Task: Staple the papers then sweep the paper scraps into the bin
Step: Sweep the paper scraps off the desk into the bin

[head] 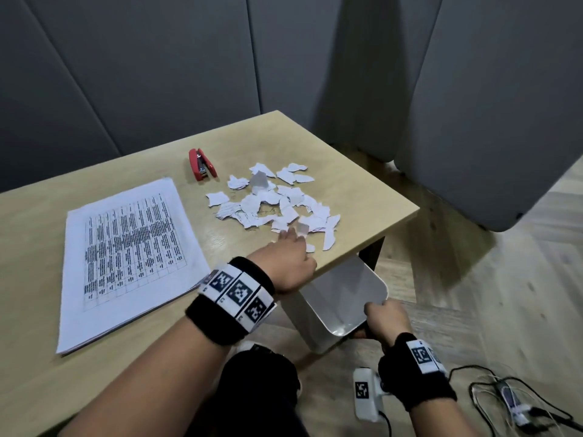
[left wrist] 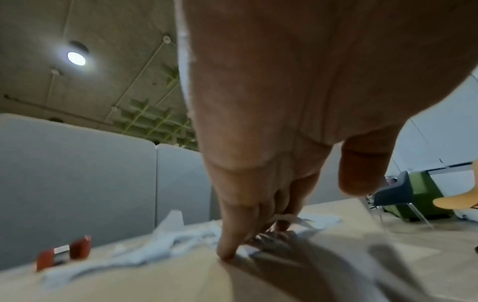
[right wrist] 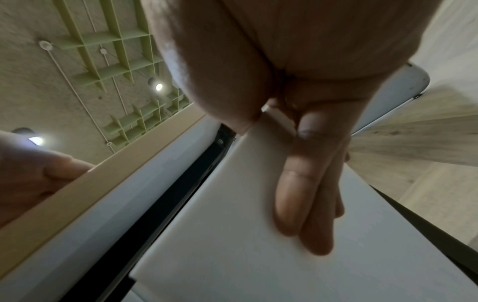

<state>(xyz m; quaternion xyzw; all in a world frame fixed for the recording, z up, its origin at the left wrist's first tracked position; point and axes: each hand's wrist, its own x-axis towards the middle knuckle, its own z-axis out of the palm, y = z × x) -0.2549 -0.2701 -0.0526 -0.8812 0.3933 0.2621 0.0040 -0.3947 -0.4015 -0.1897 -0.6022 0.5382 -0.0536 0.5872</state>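
Observation:
Torn white paper scraps (head: 274, 200) lie heaped on the right part of the wooden table (head: 284, 143). My left hand (head: 291, 236) reaches over the table's near right edge with straight fingers, its fingertips (left wrist: 227, 255) pressing on the nearest scraps (left wrist: 305, 222). A white bin (head: 344, 288) hangs tilted just below that table edge. My right hand (head: 378, 313) grips its rim, thumb inside and fingers (right wrist: 305, 204) flat along the outer wall (right wrist: 232, 245). A stack of printed papers (head: 126, 253) lies at the left. The red stapler (head: 202, 165) lies behind it.
Grey partition panels stand behind and to the right of the table. A dark table leg (head: 372, 253) is beside the bin. Cables and a small device (head: 511, 402) lie on the wood floor at lower right. A chair (left wrist: 395, 192) stands further off.

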